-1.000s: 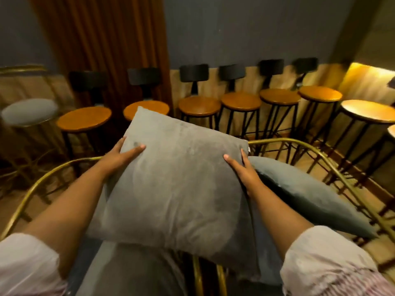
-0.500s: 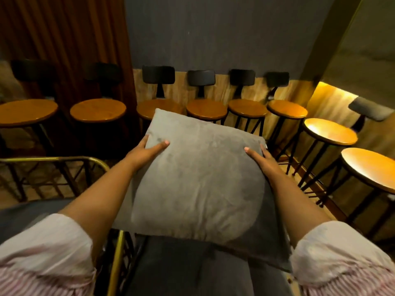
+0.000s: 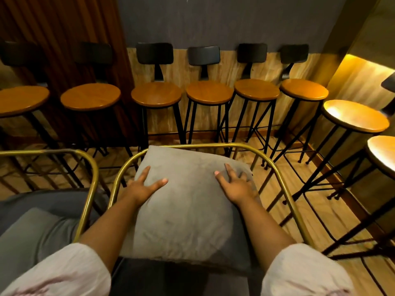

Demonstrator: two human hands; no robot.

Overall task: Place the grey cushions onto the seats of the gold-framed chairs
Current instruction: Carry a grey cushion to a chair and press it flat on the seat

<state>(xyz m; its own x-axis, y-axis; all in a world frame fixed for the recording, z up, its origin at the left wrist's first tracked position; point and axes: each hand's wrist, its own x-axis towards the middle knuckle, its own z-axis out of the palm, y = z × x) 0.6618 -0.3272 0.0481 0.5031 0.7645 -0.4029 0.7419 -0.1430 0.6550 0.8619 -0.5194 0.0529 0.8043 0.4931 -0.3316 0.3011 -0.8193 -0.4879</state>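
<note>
Left hand (image 3: 143, 185) and right hand (image 3: 235, 184) lie spread flat on the cushion (image 3: 188, 210).
Best press it square inside the chair (image 3: 284, 180) frame before letting go.

- Under the left hand's (image 3: 143, 187) fingers and the right hand's (image 3: 235, 186), the grey cushion (image 3: 183, 212) hid most of the gold-framed chair's (image 3: 284, 184) seat.
- Left of those fingers, a second cushion (image 3: 32, 233) was cut off by the frame edge.
</note>
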